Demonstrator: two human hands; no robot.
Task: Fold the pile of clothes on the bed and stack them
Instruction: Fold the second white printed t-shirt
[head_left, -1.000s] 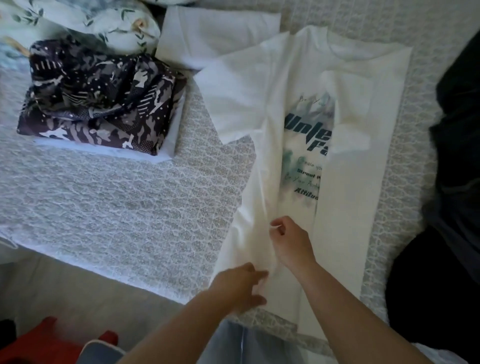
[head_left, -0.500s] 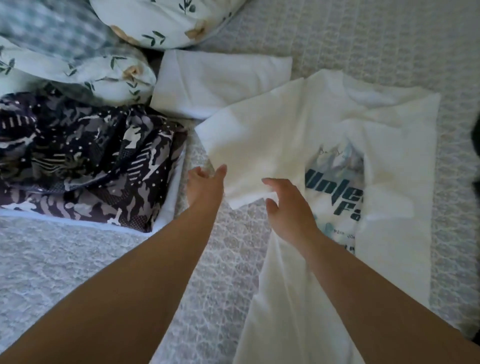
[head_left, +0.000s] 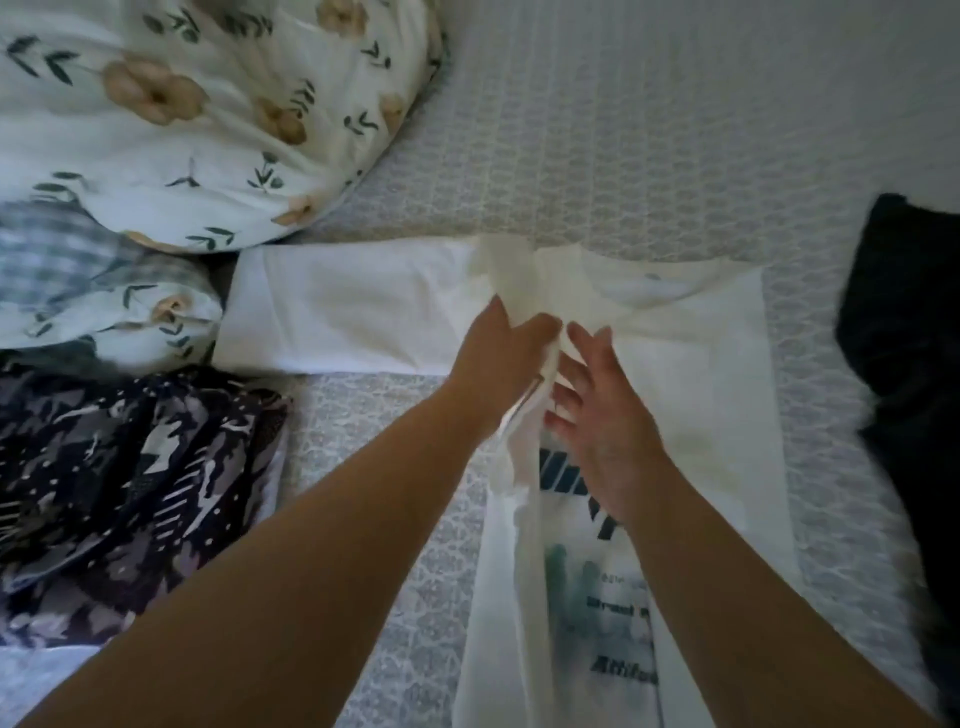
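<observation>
Under forearms, shirt print (head_left: 618, 608) (half-hidden)

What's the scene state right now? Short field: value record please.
left hand: grips the sleeve of the white T-shirt, folding it inward
right hand: open, flat on the shirt's printed front
folded stack: camouflage-print garment, left of the arms
other folded item: white cloth, beside the shirt
unfolded: dark garment, right edge
surface: patterned bedspread

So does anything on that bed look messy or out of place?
Only mildly. The camouflage garment on the folded stack sits rumpled, not flat. The white T-shirt is half folded, its sleeve gripped by the left hand. Nothing looks damaged.
</observation>
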